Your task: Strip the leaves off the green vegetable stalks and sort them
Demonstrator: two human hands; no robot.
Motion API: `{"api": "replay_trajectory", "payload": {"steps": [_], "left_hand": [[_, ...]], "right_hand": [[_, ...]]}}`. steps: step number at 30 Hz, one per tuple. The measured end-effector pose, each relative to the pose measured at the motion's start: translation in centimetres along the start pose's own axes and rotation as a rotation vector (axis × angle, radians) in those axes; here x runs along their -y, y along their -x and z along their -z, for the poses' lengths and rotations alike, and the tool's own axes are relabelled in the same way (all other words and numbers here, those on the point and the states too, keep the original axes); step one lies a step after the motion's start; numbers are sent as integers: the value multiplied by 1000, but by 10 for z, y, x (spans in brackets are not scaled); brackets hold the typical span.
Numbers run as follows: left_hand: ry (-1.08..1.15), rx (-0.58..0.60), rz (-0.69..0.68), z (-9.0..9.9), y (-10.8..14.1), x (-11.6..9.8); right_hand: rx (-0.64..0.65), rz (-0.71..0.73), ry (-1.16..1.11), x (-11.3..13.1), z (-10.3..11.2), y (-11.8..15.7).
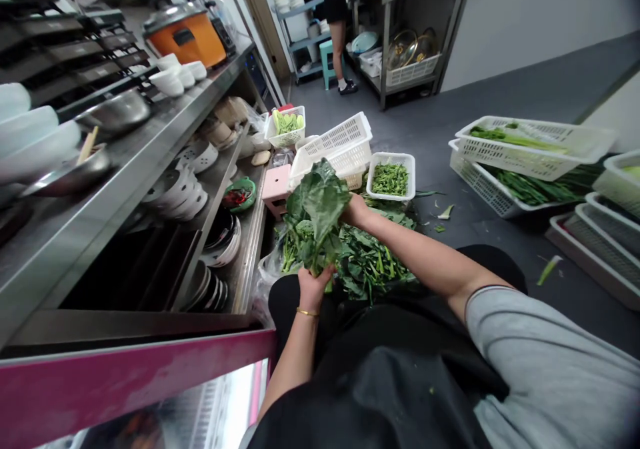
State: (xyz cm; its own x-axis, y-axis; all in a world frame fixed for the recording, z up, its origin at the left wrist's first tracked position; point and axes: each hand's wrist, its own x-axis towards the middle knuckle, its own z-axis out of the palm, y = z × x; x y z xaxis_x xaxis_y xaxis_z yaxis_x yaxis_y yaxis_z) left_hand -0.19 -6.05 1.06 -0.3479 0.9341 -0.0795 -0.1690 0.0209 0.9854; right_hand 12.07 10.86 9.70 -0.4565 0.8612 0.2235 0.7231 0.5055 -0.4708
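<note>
A leafy green vegetable (318, 209) with broad dark leaves stands upright in front of me. Around its stem end my left hand (313, 287) is closed, a gold bracelet at the wrist. My right hand (354, 210) reaches the leaves from the right; its fingers are mostly hidden behind the foliage, so their grip does not show. Under my hands lies a heap of the same greens (377, 262), with plastic wrapping (270, 272) at its left. Just beyond, a small white basket (393, 176) holds cut green pieces.
A steel shelf unit (125, 162) with bowls runs along my left. Ahead are a pink stool (276, 185), a long white basket (345, 139) and a basket of pale green vegetables (289, 123). Stacked vegetable baskets (520, 152) stand right. Another person (336, 29) stands at the back.
</note>
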Motion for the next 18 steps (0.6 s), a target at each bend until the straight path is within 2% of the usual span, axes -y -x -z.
{"api": "replay_trajectory", "payload": {"steps": [2,5,7,9,11,13,15,17,18], "left_hand": [[35,-11,2,2,-1,-4],[223,-78,40,9,-9,-11],[366,-61,71,15,-14,-14],[496,-6,102,20,-17,-15],[560,52,134,20,-17,-14],[550,97,164,16,-14,-11],[515,135,182,8,-9,-8],[479,169,201,0,-7,-6],[464,172,214,-3,-7,-6]], "right_hand": [[45,64,16,5,-3,12],[98,248,-147,-2,-10,53],[236,296,-293,-13,-13,76],[394,197,-388,-24,-14,83],[476,33,-515,-27,-13,73],[466,-102,-684,-20,-10,54],[394,-143,-727,-5,-8,38],[224,-104,-519,14,-6,36],[137,-36,-374,23,-6,41]]}}
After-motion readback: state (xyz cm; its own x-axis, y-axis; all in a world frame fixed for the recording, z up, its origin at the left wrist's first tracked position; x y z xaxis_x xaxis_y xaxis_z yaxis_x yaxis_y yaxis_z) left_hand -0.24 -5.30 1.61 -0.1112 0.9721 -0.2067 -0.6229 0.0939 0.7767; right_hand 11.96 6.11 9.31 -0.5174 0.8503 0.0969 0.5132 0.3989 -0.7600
